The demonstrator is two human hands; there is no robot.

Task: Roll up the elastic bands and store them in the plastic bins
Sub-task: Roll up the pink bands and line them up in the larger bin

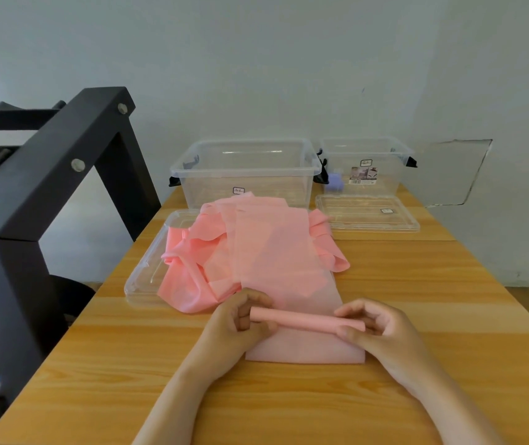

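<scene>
Lower centre of the frame: your left hand [240,317] and right hand [377,330] each pinch one end of the pink roll [308,320], fingers curled round it. Its long axis runs left to right, square across the band [282,252], which stretches up-frame toward the open bin [256,175]. Bare table [417,268] flanks both hands.

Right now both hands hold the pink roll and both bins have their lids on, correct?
No. The lids are off: the head view shows the small lid flat on the table before the small bin, the big lid partly under the pink pile by the big bin. The left hand and right hand do hold the roll.
</scene>
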